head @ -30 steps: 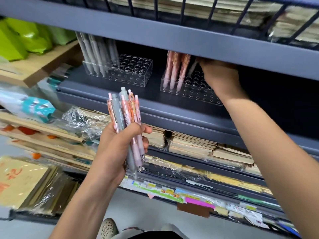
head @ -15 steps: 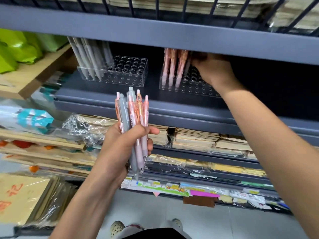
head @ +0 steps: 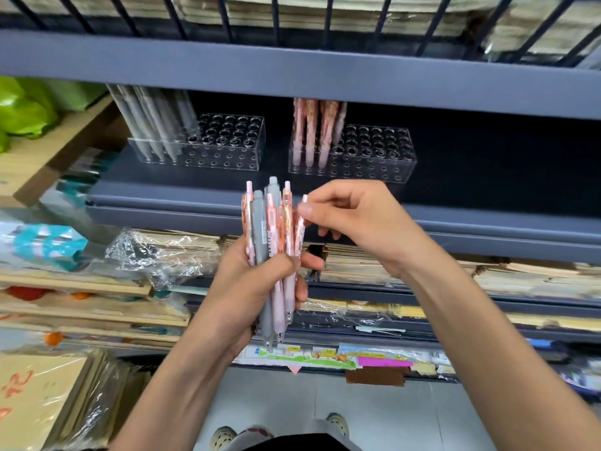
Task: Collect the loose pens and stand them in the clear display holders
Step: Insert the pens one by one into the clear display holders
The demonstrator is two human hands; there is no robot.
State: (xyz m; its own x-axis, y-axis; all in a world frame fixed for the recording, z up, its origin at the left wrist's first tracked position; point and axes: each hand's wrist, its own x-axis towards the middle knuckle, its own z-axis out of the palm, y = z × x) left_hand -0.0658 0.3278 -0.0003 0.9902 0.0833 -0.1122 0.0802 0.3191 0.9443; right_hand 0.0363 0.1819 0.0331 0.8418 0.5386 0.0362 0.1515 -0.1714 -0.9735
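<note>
Bunch of pink and grey plastic pens gripped upright in left hand. 1 pink pen at bunch's right edge pinched near top by right hand. Step: pen picked out. Next, likely: tip aimed into free hole of clear plastic holder holding pink pens.

This is a stationery shop, by the look of the aisle: grey metal shelves run in tiers, and on one stand two clear display holders with pens sorted by colour, grey in one, pink in the other. Lower tiers carry stacked paper goods, some in cellophane wrap, and printed labels line a shelf edge above the tiled floor.
</note>
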